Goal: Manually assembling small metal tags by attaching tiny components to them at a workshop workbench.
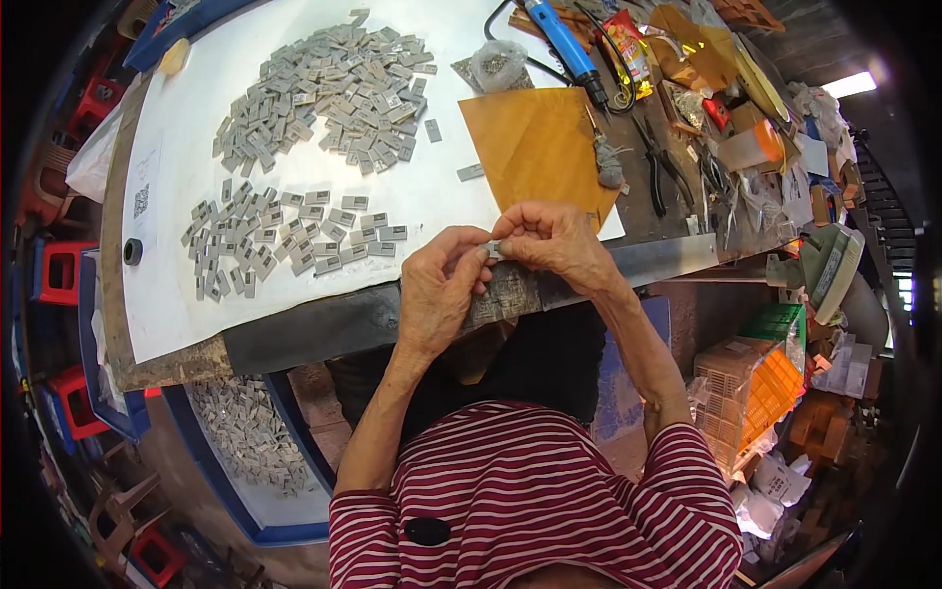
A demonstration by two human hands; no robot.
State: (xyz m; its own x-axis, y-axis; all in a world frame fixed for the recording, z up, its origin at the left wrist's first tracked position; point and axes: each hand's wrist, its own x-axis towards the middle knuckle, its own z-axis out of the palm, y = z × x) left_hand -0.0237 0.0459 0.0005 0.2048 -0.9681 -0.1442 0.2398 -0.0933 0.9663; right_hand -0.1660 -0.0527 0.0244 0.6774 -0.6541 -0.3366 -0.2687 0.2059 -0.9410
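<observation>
Over the table's front edge, my left hand (444,283) and my right hand (549,242) meet fingertip to fingertip. Between them they pinch a small grey metal piece (493,249), mostly covered by the fingers. It looks like the small rectangular grey pieces (365,222) spread in a loose group to the left on white paper. Behind these lies a larger heap of grey pieces (339,93). Just beyond my right hand is a yellow-brown sheet (530,137), with a single grey piece (470,172) beside it.
A blue electric screwdriver (564,44), black-handled pliers (659,162) and a plastic bag of small parts (498,67) lie at the back right. Below the table at left stands a blue tray (294,533) of grey pieces. An orange crate (765,393) stands at right.
</observation>
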